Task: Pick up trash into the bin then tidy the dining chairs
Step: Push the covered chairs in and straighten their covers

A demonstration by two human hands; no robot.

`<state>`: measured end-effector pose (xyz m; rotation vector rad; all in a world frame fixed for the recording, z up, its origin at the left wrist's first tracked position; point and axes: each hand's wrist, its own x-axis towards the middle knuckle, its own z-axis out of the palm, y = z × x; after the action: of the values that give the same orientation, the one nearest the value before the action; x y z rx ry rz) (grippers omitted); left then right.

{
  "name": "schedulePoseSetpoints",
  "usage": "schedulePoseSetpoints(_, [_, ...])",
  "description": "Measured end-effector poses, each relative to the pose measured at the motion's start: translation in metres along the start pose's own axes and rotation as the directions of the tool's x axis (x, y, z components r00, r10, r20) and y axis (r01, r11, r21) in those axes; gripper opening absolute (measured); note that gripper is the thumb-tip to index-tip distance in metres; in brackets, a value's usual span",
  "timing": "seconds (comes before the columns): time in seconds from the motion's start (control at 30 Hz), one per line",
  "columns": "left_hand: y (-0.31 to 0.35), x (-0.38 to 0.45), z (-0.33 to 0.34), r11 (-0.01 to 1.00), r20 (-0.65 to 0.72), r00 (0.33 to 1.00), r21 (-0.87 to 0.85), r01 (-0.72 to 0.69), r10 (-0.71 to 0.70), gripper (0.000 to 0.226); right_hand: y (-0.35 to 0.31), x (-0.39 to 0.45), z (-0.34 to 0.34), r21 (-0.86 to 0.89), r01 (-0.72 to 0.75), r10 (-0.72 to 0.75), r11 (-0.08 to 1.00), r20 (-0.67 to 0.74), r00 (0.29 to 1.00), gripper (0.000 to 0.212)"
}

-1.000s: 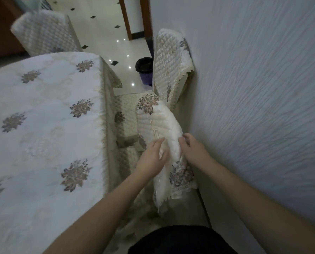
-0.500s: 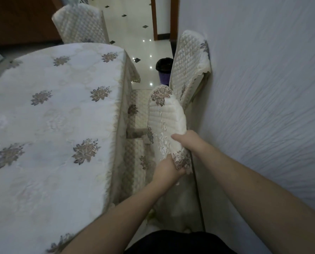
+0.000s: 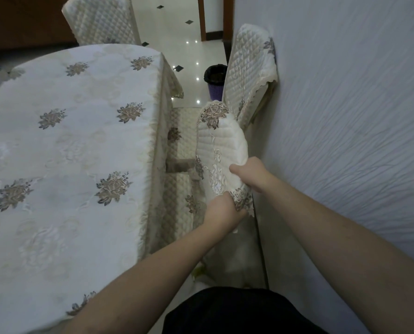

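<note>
Left hand (image 3: 221, 210) grips the lower embroidered edge of the near chair cover (image 3: 221, 145), fingers curled into the fabric. Right hand (image 3: 250, 174) clamps the same cover just above, on its wall side. The covered chair sits between the table (image 3: 68, 153) and the wall (image 3: 345, 116), seat tucked under the tablecloth edge. Second covered chair (image 3: 249, 68) beyond it, against the wall. Bin (image 3: 214, 80), purple with black liner, on the floor just past that chair.
</note>
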<state>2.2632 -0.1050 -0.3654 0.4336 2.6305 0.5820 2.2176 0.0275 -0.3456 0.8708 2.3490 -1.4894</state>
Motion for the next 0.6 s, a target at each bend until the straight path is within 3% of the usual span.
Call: schedulePoseSetpoints(0.6, [0.015, 0.002, 0.009, 1.000, -0.024, 1.000, 0.024, -0.006, 0.006, 0.045, 0.002, -0.004, -0.012, -0.050, 0.020, -0.022, 0.999, -0.042, 0.999, 0.044])
